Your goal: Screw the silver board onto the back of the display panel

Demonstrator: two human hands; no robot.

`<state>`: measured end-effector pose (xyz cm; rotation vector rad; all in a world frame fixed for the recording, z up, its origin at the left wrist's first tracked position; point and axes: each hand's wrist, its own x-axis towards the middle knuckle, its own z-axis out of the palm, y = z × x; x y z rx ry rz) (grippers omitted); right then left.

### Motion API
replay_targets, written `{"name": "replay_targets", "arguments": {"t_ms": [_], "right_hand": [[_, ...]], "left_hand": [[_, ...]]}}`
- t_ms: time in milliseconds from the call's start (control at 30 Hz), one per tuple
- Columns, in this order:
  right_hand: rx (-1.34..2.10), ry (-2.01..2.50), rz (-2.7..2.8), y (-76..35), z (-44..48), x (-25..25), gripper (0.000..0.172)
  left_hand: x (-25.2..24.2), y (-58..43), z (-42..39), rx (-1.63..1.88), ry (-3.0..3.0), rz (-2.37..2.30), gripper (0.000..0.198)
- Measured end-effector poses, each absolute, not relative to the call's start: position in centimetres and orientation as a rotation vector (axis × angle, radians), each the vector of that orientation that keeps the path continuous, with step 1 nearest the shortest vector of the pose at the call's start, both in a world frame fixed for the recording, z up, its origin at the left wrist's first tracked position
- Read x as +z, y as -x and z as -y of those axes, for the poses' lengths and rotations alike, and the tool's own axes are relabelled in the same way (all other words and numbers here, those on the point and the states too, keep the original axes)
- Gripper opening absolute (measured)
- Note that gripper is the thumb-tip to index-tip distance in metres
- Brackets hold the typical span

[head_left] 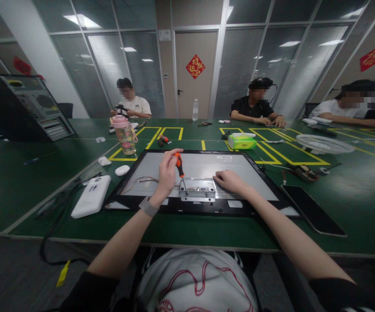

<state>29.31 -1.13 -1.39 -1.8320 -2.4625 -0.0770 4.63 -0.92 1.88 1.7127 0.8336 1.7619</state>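
Observation:
My left hand [168, 171] is closed around the handle of an orange and black screwdriver [179, 164]. The screwdriver tilts, its shaft running down to the left part of a metal bracket with a circuit board [198, 189]. That bracket sits at the near middle of a flat display panel [249, 173], which lies back side up in a black frame. My right hand [228, 180] rests on the panel at the bracket's right end, its fingers curled; whether anything is between them is hidden. Thin wires [142, 178] lie on the panel left of my left hand.
A white power bank [92, 197] and a white mouse-like case [122, 170] lie left; a black phone [312, 210] lies right. Beyond stand a pink-lidded bottle [125, 136], a green tissue pack [242, 141] and a white fan grille [324, 144]. Several people sit across the green table [187, 229].

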Motion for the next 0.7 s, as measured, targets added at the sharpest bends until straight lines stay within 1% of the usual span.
{"name": "replay_targets", "arguments": {"t_ms": [200, 300, 367, 533, 700], "right_hand": [[-0.100, 1.833, 2.465, -29.32, 1.15, -1.43, 0.040], [-0.093, 1.828, 2.461, -29.29, 1.18, -1.42, 0.040], [-0.084, 1.835, 2.461, -29.24, 1.20, -1.36, 0.040], [-0.058, 1.846, 2.467, -29.16, 1.21, -1.24, 0.040], [-0.076, 1.842, 2.467, -29.24, 1.15, -1.33, 0.040]], "left_hand": [[2.44, -4.85, 1.50, 1.763, -1.765, -0.856, 0.017], [2.47, -4.88, 1.60, 1.759, -1.759, -0.854, 0.016], [2.43, -4.89, 1.59, 1.760, -1.751, -0.854, 0.017], [2.36, -5.00, 1.58, 1.676, -1.607, -0.766, 0.029], [2.26, -4.98, 1.49, 1.656, -1.586, -0.734, 0.029]]}}
